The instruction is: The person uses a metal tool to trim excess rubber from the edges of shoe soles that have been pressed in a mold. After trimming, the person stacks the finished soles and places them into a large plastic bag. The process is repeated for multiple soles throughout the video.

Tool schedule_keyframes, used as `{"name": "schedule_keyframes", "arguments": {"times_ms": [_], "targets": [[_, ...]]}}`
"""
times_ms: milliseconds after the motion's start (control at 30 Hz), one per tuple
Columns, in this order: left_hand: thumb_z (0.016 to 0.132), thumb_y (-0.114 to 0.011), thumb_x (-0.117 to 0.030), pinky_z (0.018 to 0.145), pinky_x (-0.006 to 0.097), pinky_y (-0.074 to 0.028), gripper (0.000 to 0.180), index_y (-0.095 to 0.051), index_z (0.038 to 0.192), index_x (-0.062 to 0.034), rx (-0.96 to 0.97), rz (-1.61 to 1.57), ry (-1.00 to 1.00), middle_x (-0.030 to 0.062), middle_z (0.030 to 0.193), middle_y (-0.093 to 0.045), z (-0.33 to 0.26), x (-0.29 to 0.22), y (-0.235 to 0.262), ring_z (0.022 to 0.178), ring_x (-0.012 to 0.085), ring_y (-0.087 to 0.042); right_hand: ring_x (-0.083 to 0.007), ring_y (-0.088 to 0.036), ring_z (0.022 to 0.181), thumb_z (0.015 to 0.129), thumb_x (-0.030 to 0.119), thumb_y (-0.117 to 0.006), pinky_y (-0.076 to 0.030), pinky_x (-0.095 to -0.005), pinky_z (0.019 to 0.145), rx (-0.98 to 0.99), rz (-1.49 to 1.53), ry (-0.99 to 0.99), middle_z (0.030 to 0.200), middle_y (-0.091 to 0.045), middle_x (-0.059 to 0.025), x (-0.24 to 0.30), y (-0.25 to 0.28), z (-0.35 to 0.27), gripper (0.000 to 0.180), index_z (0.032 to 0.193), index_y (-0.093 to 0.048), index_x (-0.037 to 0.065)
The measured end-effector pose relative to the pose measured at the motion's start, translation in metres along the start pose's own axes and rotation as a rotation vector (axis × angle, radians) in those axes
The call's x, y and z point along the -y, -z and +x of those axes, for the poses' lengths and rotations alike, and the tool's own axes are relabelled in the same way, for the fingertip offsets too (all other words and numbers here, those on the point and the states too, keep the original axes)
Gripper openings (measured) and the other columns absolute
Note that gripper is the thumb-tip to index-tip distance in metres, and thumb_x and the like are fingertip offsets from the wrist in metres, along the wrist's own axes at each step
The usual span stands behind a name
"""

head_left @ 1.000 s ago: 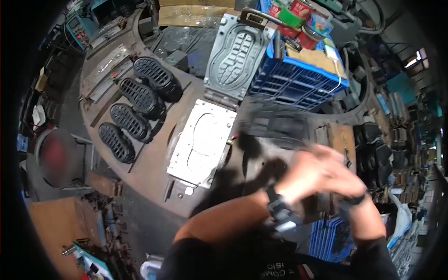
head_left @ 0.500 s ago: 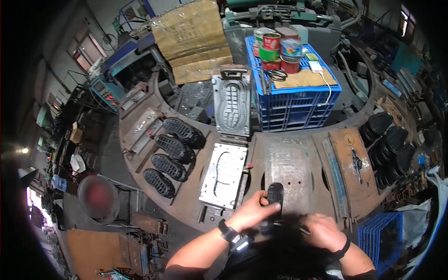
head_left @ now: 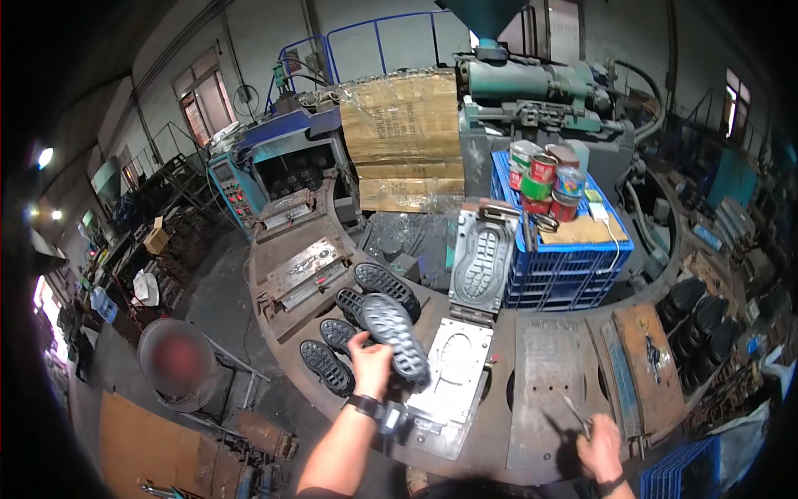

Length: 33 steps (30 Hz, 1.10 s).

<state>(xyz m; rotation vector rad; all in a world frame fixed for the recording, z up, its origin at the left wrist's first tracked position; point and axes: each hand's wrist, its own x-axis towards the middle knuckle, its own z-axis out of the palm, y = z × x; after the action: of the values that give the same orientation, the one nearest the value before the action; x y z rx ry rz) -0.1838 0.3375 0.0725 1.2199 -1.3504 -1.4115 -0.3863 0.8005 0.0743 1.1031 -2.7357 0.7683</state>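
Observation:
My left hand [head_left: 371,366] is closed on the heel-side edge of a black shoe sole [head_left: 397,333], its lugged tread facing up. The sole hangs tilted above several similar black soles [head_left: 326,366] lying on the left of the bench and partly covers them. Just right of it lies the silvery lower half of a sole mould [head_left: 455,353], with its hinged upper half [head_left: 480,258] standing up behind. My right hand [head_left: 600,449] is wrapped round a slim, pointed metal tool [head_left: 574,411], over a flat metal plate [head_left: 544,374]. Whether that tool is a blade or a rod, I cannot tell.
A blue crate [head_left: 561,279] behind the bench carries several cans [head_left: 540,170] and a cardboard piece. More black soles [head_left: 698,320] are stacked at the right, beside a rusty plate [head_left: 648,358]. A round bin [head_left: 176,391] stands at the left; a cardboard sheet [head_left: 403,133] rises behind.
My left hand has carried the sole from close to my body to the left, above the other soles. My right hand has moved away from my body, tool in hand. The view has tilted up and shifted left.

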Motion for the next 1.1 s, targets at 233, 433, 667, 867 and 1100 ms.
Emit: {"name": "schedule_keyframes", "arguments": {"times_ms": [233,433,667,867,1100], "targets": [[0.091,-0.064,-0.004,0.07,0.049,-0.065,0.029,-0.05,0.116,-0.0117,-0.019,-0.616,0.253,0.0085,0.102,-0.068,0.147,0.033,0.064,0.086,0.0281,-0.073,-0.0494,-0.067,0.096,0.094,0.028,-0.061,-0.053,-0.0534,0.083,0.262,-0.003,-0.545,0.101,-0.07,-0.0277,0.001,0.013,-0.161,0.032,0.116,-0.061,0.005],[0.092,-0.07,-0.01,0.061,0.038,-0.059,0.052,-0.044,0.137,-0.0085,-0.014,-0.464,0.282,0.0067,0.104,-0.068,0.209,0.063,0.042,0.081,0.0215,-0.071,-0.0456,-0.069,0.102,0.086,0.024,-0.066,-0.053,-0.0518,0.085,0.45,-0.076,-1.098,0.107,-0.072,-0.0275,0.106,0.006,-0.282,0.038,0.118,-0.067,0.003],[0.091,-0.077,-0.016,0.045,0.027,-0.049,0.075,-0.034,0.152,-0.0073,0.072,-0.214,0.257,0.008,0.11,-0.066,0.213,0.072,0.029,0.082,0.0182,-0.068,-0.0405,-0.071,0.092,0.085,0.019,-0.069,-0.054,-0.0495,0.078,0.431,-0.035,-1.393,0.097,-0.072,-0.0253,0.131,-0.017,-0.395,0.032,0.111,-0.066,0.0],[0.09,-0.077,-0.021,0.093,0.048,-0.053,0.077,-0.038,0.154,-0.0031,-0.028,0.259,-0.037,0.0175,0.119,-0.066,0.229,0.089,0.06,0.108,0.0368,-0.063,-0.0362,-0.072,0.084,0.084,0.014,-0.071,-0.054,-0.0475,0.072,0.399,0.035,-1.551,0.089,-0.072,-0.0235,0.118,-0.045,-0.478,0.027,0.105,-0.065,-0.003],[0.087,-0.076,-0.014,0.105,0.046,-0.047,0.043,-0.065,0.126,-0.0016,0.65,0.565,-0.965,0.0185,0.126,-0.063,0.106,-0.105,-0.051,0.121,0.0365,-0.059,-0.028,-0.074,0.075,0.085,0.008,-0.074,-0.057,-0.0363,0.066,0.01,0.631,-1.73,0.075,-0.071,-0.0163,0.061,-0.089,-0.43,0.015,0.093,-0.066,-0.002]]}}
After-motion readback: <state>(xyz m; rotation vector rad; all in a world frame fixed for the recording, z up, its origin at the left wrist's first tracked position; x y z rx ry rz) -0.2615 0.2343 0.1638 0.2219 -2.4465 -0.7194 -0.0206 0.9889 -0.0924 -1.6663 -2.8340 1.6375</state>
